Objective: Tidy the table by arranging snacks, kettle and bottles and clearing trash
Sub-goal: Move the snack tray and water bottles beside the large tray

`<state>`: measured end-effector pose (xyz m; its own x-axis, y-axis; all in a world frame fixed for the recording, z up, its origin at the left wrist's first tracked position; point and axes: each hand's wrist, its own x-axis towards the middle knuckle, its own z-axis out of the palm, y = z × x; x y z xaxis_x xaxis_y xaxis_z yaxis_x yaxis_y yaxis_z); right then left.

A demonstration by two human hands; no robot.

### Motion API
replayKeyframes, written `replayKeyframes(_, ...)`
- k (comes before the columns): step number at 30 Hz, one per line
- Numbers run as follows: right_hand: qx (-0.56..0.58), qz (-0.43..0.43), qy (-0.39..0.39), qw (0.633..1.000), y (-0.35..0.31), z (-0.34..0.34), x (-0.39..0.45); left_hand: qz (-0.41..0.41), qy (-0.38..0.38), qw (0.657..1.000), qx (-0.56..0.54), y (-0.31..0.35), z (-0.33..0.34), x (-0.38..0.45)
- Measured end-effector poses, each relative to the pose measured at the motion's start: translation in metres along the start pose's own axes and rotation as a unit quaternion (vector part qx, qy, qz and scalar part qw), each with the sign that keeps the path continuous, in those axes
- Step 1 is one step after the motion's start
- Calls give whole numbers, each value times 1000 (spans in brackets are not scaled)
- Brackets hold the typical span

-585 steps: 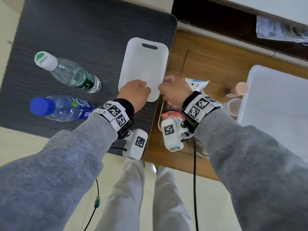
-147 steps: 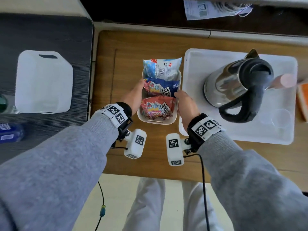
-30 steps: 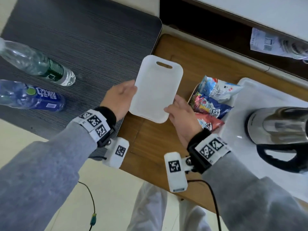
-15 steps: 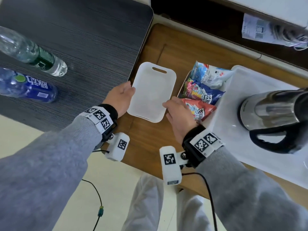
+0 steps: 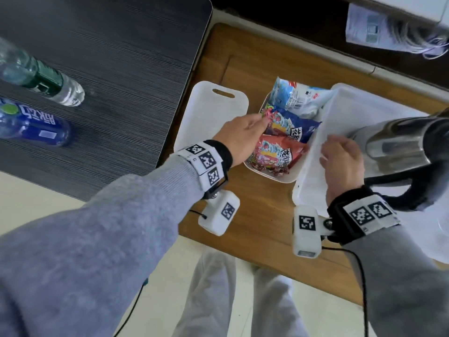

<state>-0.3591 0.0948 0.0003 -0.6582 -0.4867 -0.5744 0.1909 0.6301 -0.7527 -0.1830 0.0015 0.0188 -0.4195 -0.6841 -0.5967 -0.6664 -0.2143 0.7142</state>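
A wooden table (image 5: 255,215) abuts a dark striped table (image 5: 121,69) on its left edge. The left hand (image 5: 239,139) reaches over the left rim of the white snack basket (image 5: 274,176), fingers loosely bent, touching the red snack packet (image 5: 277,152); whether it grips it I cannot tell. The right hand (image 5: 342,161) rests with relaxed fingers on the near left part of the white tray (image 5: 313,166), holding nothing. The basket sits between the tray and a white cutting board (image 5: 206,117) that lies flat on the wooden table's left side. Behind the red packet lie a blue snack packet (image 5: 291,125) and a pale blue one (image 5: 291,96). The steel kettle (image 5: 398,142) stands on the tray, just beyond the right hand. Two bottles lie on the dark table's left edge: a green-labelled bottle (image 5: 48,81) and a blue bottle (image 5: 34,125)
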Motion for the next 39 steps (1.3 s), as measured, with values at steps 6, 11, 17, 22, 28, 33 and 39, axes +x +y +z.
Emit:
replayKeyframes(6, -79, 67, -86, 991, 31, 19, 16, -37, 63, 997, 3, -2, 3, -1)
replayKeyframes(11, -81, 76, -104, 988, 36, 32, 12, -99, 44, 994, 11, -3, 5, 1)
replayKeyframes(17, -141, 51, -134, 980, 35, 22, 18, -135, 16, 989, -61, 10, 17, 4)
replayKeyframes(22, -134, 51, -171, 975, 25, 1, 30, -92, -12, 990, -102, 24, 30, 5)
replayKeyframes(28, -37, 71, -168, 982, -6, -36, 6, -53, -30, 991, -121, 42, 31, 2)
replayKeyframes(33, 1, 58, -201, 978, -13, -35, -20, -43, -8, 993, -113, 46, 8, -8)
replayKeyframes(39, -17, 76, -253, 964, -13, 5, -36, -88, 4, 987, -133, 18, -28, -12)
